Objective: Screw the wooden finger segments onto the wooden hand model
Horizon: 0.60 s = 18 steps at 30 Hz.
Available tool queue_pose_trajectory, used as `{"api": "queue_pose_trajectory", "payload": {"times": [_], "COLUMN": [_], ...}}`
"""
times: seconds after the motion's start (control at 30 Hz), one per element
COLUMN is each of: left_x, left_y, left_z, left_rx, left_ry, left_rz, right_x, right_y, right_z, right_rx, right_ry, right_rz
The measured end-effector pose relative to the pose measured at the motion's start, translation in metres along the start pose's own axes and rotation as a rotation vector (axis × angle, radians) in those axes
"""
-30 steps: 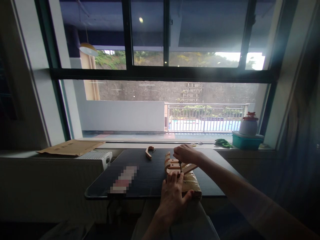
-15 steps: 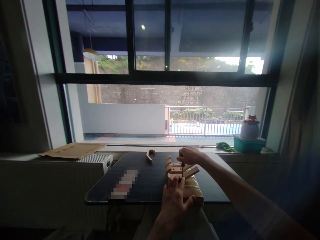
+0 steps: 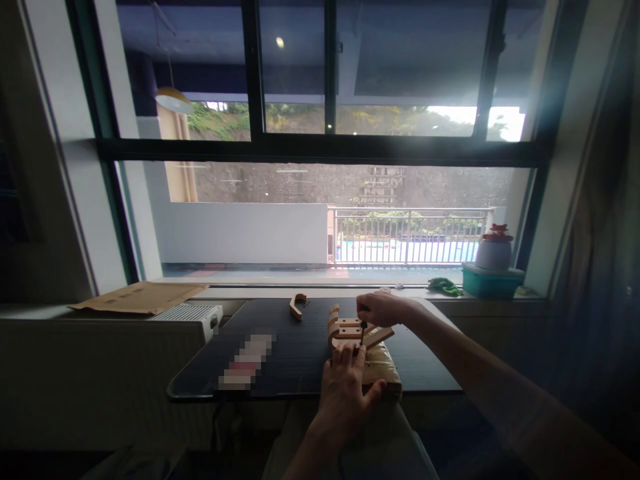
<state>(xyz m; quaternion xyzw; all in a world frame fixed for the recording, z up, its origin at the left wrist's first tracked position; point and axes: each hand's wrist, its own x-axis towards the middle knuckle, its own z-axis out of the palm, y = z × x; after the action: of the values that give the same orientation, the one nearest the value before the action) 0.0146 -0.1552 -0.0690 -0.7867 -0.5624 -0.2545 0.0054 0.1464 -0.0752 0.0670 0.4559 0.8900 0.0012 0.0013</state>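
Observation:
A wooden hook rack (image 3: 350, 329) rests on a yellowish plastic-wrapped packet (image 3: 383, 367) near the front of a dark table (image 3: 295, 353). My right hand (image 3: 383, 309) is closed around a small dark screwdriver (image 3: 363, 330) that stands upright on the rack. My left hand (image 3: 347, 387) lies flat on the near end of the rack and the packet, pressing them down. A single loose wooden hook (image 3: 297, 306) lies further back on the table, left of the rack.
A white heater (image 3: 187, 314) and a brown cardboard envelope (image 3: 137, 297) sit left of the table by the windowsill. On the sill at right are a green cloth (image 3: 445, 287), a teal box (image 3: 491, 281) and a white jar (image 3: 494, 250). A blurred flat item (image 3: 247, 361) lies front left.
My right hand has shifted slightly right while staying on the screwdriver over the rack. My left hand stays pressed on the rack. The view wobbles a little.

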Motion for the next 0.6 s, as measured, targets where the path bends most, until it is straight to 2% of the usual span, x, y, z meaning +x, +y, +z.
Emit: {"api": "queue_pose_trajectory", "payload": {"times": [0.37, 0.6], "left_x": [-0.001, -0.002], "left_y": [0.001, 0.001], "left_z": [0.0, -0.002], "left_rx": [-0.005, -0.022], "left_ry": [-0.01, -0.028], "left_rz": [-0.006, -0.03], "right_x": [0.016, 0.009], "right_y": [-0.006, 0.0], "right_z": [0.011, -0.002], "right_rx": [0.044, 0.083], "right_ry": [0.054, -0.005], "right_rz": [0.173, 0.11]}}
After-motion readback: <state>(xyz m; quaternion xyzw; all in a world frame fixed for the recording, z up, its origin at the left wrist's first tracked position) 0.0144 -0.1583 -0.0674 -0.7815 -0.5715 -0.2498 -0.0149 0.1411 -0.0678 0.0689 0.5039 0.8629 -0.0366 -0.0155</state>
